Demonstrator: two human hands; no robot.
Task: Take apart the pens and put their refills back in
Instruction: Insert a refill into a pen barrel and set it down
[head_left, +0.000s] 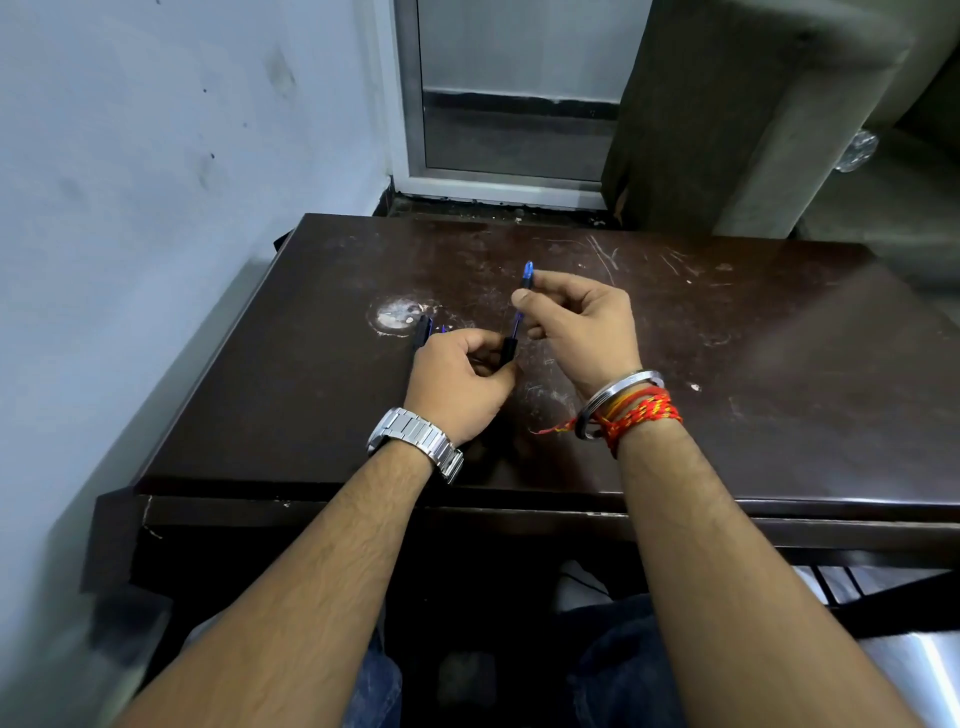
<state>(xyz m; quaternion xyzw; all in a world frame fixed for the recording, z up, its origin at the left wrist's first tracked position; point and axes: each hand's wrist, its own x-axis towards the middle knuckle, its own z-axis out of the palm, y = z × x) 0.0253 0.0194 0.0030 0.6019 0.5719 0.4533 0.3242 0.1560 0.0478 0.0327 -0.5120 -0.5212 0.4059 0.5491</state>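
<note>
Both hands share one blue pen (519, 321) above the dark wooden table (727, 364). My right hand (582, 325) pinches the upper barrel, and the blue end pokes out past the fingertips. My left hand (462, 382) grips the pen's black lower section near the tip. Just beyond the left hand's knuckles a second dark pen part (422, 332) lies on the table, with a small blue piece (444, 328) beside it. Whether the held pen's sections are joined or separated is hidden by the fingers.
A white worn patch (397, 314) marks the table behind the left hand. A pale wall (156, 182) runs along the table's left edge. A window frame (511, 104) and a grey pillar (727, 114) stand behind the far edge.
</note>
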